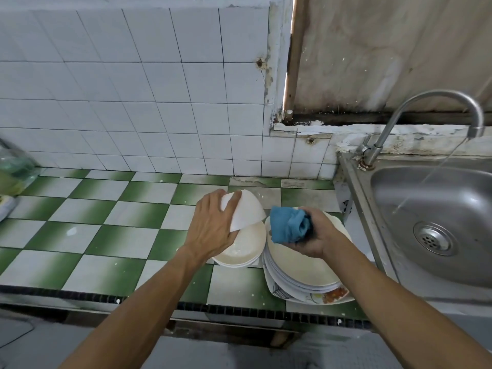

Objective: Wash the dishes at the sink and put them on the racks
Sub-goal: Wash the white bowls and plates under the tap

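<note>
My left hand (213,225) grips a white bowl (249,211), tilted on its side with its rim touching the stacked cream bowls (245,249) on the counter. Beside it, my right hand (316,235) holds a bunched blue cloth (288,225) above a stack of cream plates (300,267), the lowest of which has a flower print. To the right lies the steel sink (431,209), into which a thin stream of water runs from the curved tap (436,102).
Green and white checked tiles cover the counter (106,222), which stretches left of the dishes. A clear plastic bag (13,169) sits at the far left edge. White wall tiles rise behind. The counter's dark front edge (239,310) runs below the plates.
</note>
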